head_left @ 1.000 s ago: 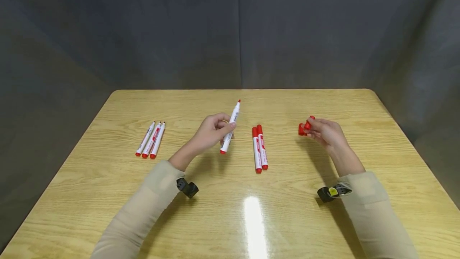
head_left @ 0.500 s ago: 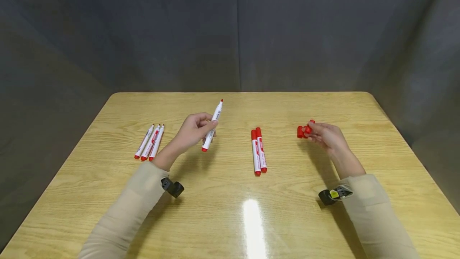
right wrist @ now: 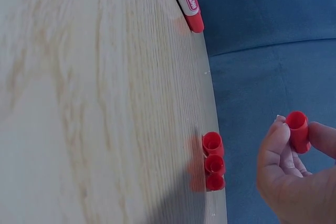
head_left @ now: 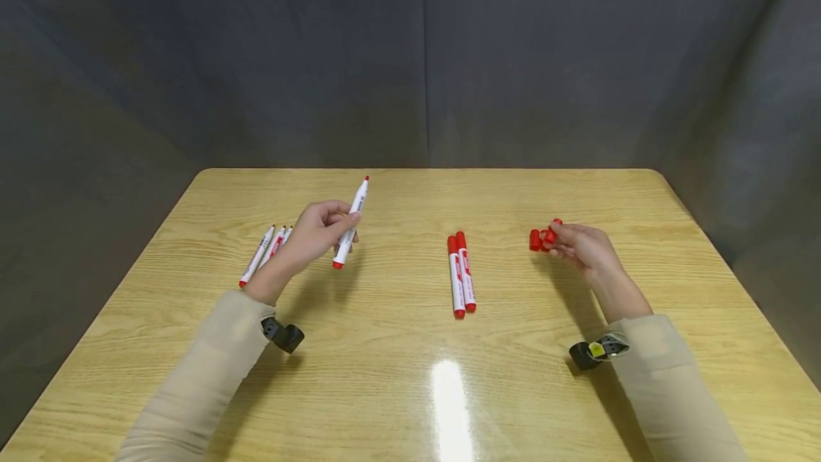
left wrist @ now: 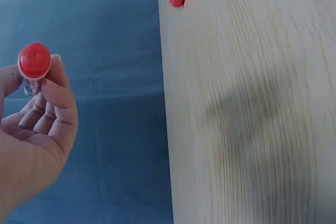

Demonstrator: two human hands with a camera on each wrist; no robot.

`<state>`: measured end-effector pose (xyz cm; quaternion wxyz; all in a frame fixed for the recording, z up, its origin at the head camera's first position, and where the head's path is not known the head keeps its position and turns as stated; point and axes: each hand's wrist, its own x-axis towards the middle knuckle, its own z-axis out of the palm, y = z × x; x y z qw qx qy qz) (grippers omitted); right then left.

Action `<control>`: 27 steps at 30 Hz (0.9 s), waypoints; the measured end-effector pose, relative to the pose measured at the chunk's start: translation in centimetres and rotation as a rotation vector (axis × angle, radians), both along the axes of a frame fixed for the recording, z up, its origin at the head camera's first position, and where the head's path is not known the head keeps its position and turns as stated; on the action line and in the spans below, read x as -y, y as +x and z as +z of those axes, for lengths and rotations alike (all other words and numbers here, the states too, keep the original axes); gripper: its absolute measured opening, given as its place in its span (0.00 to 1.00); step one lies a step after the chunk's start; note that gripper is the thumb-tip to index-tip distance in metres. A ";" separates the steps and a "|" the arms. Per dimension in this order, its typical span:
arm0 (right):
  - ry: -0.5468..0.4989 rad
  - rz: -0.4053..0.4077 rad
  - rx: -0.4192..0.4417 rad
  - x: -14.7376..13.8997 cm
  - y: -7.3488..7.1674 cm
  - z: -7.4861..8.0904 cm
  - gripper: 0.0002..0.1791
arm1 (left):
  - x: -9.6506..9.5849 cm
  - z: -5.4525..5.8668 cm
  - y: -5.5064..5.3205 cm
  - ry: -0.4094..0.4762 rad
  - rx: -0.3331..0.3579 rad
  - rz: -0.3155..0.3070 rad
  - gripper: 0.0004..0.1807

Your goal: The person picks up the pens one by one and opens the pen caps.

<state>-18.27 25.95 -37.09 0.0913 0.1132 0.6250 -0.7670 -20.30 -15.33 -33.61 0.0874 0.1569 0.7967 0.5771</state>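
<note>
My left hand (head_left: 316, 234) pinches an uncapped whiteboard marker (head_left: 347, 235) above the table, its red tip pointing up and away; the left wrist view shows its red end plug (left wrist: 34, 60). My right hand (head_left: 591, 252) holds a red marker cap (right wrist: 298, 134) between thumb and fingers, the hollow end visible in the right wrist view. Three more red caps (right wrist: 212, 142) stand in a row on the table close by. At the left lie three uncapped markers (head_left: 258, 254), partly hidden by my left hand and forearm. Two capped red markers (head_left: 456, 278) lie side by side in the middle.
The wooden table (head_left: 398, 362) has a far edge with rounded corners. A dark curtain (head_left: 308, 63) hangs behind it and at both sides. Glare from a lamp shows near the table's front.
My left hand has carried the uncapped marker leftward, so its forearm now covers part of the left group of markers. My right hand stays almost in place with the cap.
</note>
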 end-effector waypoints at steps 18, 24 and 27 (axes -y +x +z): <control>0.002 0.002 0.001 -0.1 0.0 0.0 0.06 | 4.2 0.2 -0.5 -0.092 0.007 0.073 0.18; -0.012 0.001 0.012 -0.2 -0.1 -0.1 0.06 | 5.4 0.2 -0.5 -0.129 0.011 0.092 0.19; -0.019 -0.003 0.015 -0.3 -0.1 -0.2 0.05 | 6.0 0.3 -0.5 -0.140 0.008 0.105 0.19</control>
